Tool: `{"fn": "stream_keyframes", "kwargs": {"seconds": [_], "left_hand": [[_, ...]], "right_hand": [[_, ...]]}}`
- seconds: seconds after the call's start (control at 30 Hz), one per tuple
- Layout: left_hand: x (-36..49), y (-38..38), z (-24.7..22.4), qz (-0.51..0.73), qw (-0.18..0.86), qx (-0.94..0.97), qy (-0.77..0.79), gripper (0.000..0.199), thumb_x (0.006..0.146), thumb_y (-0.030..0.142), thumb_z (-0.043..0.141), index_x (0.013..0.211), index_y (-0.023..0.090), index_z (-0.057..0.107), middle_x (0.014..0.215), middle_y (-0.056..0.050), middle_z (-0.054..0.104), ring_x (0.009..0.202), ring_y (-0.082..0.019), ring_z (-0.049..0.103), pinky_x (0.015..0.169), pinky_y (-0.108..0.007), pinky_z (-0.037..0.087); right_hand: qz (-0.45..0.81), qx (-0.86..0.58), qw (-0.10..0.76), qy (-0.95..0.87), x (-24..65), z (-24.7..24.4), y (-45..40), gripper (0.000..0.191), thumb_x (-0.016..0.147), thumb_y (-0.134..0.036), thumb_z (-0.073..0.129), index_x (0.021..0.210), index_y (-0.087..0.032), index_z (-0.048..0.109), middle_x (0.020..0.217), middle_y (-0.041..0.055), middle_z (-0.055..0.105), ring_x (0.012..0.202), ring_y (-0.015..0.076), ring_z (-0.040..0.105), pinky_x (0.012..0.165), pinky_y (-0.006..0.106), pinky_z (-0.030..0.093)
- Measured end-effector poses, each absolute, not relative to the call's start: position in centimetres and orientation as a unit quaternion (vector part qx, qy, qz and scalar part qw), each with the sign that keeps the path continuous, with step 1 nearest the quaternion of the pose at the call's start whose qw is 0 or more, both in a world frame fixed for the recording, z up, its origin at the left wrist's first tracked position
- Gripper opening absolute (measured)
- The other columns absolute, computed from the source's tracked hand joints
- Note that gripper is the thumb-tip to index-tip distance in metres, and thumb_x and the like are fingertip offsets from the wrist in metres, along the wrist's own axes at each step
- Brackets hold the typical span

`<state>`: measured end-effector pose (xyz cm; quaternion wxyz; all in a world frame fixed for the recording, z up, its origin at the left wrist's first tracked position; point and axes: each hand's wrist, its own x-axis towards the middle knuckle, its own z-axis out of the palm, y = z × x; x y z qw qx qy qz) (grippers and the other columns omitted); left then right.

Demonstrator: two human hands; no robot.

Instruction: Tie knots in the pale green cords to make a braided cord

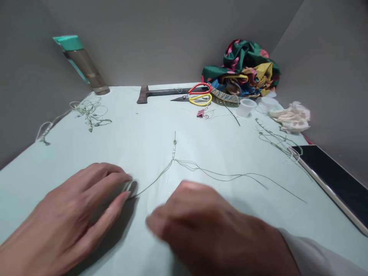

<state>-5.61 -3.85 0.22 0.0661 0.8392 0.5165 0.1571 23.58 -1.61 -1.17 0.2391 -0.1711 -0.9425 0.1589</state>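
Note:
A knotted cord piece [173, 151] with small white beads or knots lies mid-table. Thin green strands [156, 179] run from its lower end to my left hand [86, 207], whose thumb and fingers are closed around them. More loose strands [227, 175] spread to the right across the tabletop. My right hand [207, 226] is curled, blurred by motion, just below the cord piece and apart from my left hand. Whatever its fingers may hold is hidden.
At the back are a bottle [86, 65], a hammer [172, 92], scissors [198, 94], a pink binder clip [200, 113] and bunched colourful cloth [247, 69]. To the right are plastic cups [246, 108], crumpled white cloth [293, 117] and a phone [336, 180]. Tangled cords [90, 111] lie left.

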Motion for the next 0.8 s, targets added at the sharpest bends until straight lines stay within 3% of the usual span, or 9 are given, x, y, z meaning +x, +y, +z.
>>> {"fn": "stream_keyframes", "kwargs": {"seconds": [0.07, 0.2, 0.27, 0.4, 0.57, 0.7, 0.8], "left_hand": [[-3.9, -2.3, 0.6, 0.150, 0.056, 0.867, 0.473, 0.026, 0.112, 0.042, 0.051, 0.120, 0.031, 0.073, 0.117, -0.004, 0.076, 0.097, -0.026, 0.074, 0.082, -0.036, 0.056], [-0.8, 0.3, 0.4, 0.103, 0.120, 0.864, 0.477, 0.037, 0.109, 0.046, 0.050, 0.106, 0.022, 0.077, 0.103, -0.010, 0.073, 0.083, -0.027, 0.070, 0.075, -0.041, 0.054], [-0.1, 0.9, -0.2, 0.098, 0.137, 0.863, 0.476, 0.037, 0.109, 0.042, 0.046, 0.102, 0.021, 0.075, 0.101, -0.009, 0.071, 0.082, -0.026, 0.069, 0.075, -0.041, 0.053], [0.1, 1.1, -1.5, 0.110, 0.157, 0.849, 0.493, 0.038, 0.108, 0.036, 0.035, 0.094, 0.021, 0.067, 0.095, -0.007, 0.066, 0.076, -0.023, 0.065, 0.072, -0.040, 0.049], [0.4, 1.3, -1.4, 0.138, 0.195, 0.814, 0.530, 0.028, 0.101, 0.040, 0.037, 0.089, 0.023, 0.058, 0.089, -0.006, 0.065, 0.068, -0.022, 0.058, 0.067, -0.039, 0.045], [0.6, 2.0, -0.8, 0.156, 0.261, 0.767, 0.565, 0.018, 0.099, 0.037, 0.047, 0.090, 0.024, 0.055, 0.078, -0.001, 0.067, 0.062, -0.018, 0.055, 0.062, -0.033, 0.044], [0.6, 2.6, -0.7, 0.158, 0.311, 0.733, 0.584, 0.025, 0.109, 0.038, 0.056, 0.092, 0.022, 0.061, 0.077, 0.002, 0.066, 0.065, -0.016, 0.058, 0.063, -0.030, 0.047]], "right_hand": [[0.086, -0.298, 0.279, -0.909, 24.2, -1.4, -0.4, 0.022, 0.108, -0.009, 0.055, 0.107, -0.017, 0.075, 0.093, 0.0007, 0.078, 0.084, 0.0173, 0.063, 0.084, 0.034, 0.050], [0.034, -0.404, 0.234, -0.884, 25.1, -2.2, 2.1, 0.016, 0.111, -0.015, 0.062, 0.112, -0.011, 0.078, 0.111, 0.0150, 0.076, 0.100, 0.0290, 0.062, 0.087, 0.043, 0.047], [0.029, -0.417, 0.196, -0.887, 24.9, -2.4, 2.6, 0.014, 0.108, -0.010, 0.065, 0.103, -0.013, 0.078, 0.109, 0.0144, 0.075, 0.098, 0.0289, 0.061, 0.084, 0.042, 0.044], [0.041, -0.432, 0.131, -0.892, 23.9, -2.4, 2.5, 0.032, 0.100, 0.009, 0.056, 0.099, -0.017, 0.075, 0.107, 0.0118, 0.075, 0.096, 0.0260, 0.061, 0.082, 0.040, 0.041], [0.081, -0.482, 0.080, -0.869, 23.2, -1.4, 2.2, 0.022, 0.110, -0.005, 0.053, 0.109, -0.017, 0.072, 0.106, 0.0101, 0.074, 0.074, 0.0206, 0.059, 0.064, 0.038, 0.037], [0.122, -0.516, 0.069, -0.845, 23.2, -0.4, 2.1, 0.019, 0.116, -0.015, 0.051, 0.116, -0.016, 0.071, 0.099, 0.0048, 0.075, 0.075, 0.0175, 0.066, 0.070, 0.034, 0.052], [0.154, -0.529, 0.062, -0.832, 23.2, -0.2, 2.1, 0.020, 0.114, -0.033, 0.066, 0.123, -0.017, 0.073, 0.110, 0.0043, 0.077, 0.091, 0.0188, 0.075, 0.084, 0.038, 0.065]]}}
